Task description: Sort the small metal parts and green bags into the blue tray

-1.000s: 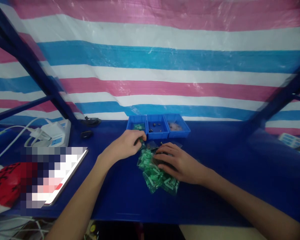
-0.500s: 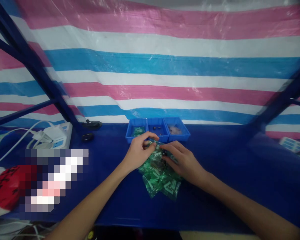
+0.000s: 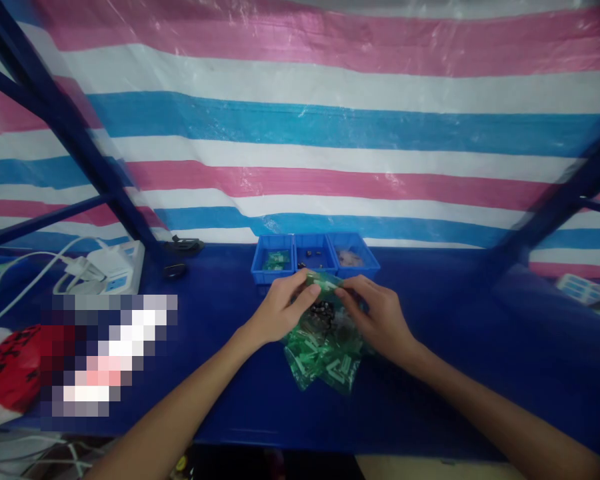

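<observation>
My left hand (image 3: 279,308) and my right hand (image 3: 375,315) are both pinched on the top edge of one small green bag (image 3: 324,283), held a little above a heap of similar green bags (image 3: 323,350) on the blue table (image 3: 220,347). Small dark parts (image 3: 325,310) show just under the held bag, between my hands. Behind my hands stand three small blue bins (image 3: 315,255) side by side: the left one has green bags in it, the middle one dark bits, the right one pale bits.
A white power strip with plugs and cables (image 3: 105,270) lies at the far left. Near it are two small black items (image 3: 175,271). A red and white bag (image 3: 5,373) sits at the left front. Dark blue frame struts (image 3: 70,133) slant up on both sides before a striped tarp.
My left hand came away from the left bin to the heap. My right hand rose off the bags. Both hands now meet on one green bag lifted over the heap.
</observation>
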Demonstrator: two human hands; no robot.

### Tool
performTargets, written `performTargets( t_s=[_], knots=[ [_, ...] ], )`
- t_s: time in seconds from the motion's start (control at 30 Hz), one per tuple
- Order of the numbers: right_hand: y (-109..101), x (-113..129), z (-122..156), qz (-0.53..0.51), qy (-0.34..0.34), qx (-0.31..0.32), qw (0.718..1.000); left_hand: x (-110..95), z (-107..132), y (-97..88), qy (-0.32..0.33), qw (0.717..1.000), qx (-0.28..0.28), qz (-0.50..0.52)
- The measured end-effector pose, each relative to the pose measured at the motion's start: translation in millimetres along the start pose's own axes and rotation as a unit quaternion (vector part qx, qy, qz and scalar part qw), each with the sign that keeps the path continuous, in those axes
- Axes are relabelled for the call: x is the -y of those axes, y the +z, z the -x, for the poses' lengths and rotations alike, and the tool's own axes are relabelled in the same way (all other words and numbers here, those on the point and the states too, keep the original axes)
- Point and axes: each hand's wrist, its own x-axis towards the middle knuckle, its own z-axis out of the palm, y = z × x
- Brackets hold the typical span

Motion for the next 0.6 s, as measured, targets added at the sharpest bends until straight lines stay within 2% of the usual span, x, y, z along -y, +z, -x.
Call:
performTargets(
  t_s=[0.17, 0.3, 0.53, 0.6],
  knots=[
    [-3.1, 0.9, -3.5, -0.086, 0.101, 0.01, 0.991, 5.9, 2.4, 4.4, 0.006, 0.991, -0.019, -0.135],
    [-2.1, 0.1, -5.1, -0.165, 0.145, 0.011, 0.975, 9.2, 3.9, 6.2, 0.042, 0.977, -0.03, -0.209],
    [0.9, 0.8, -3.2, -0.193, 0.14, 0.066, 0.969, 12.1, 4.5, 4.1, 0.088, 0.962, -0.015, -0.259],
    [1.0, 1.3, -2.6, -0.182, 0.123, 0.058, 0.974, 12.8, 4.2, 3.6, 0.102, 0.96, -0.015, -0.259]
  ],
)
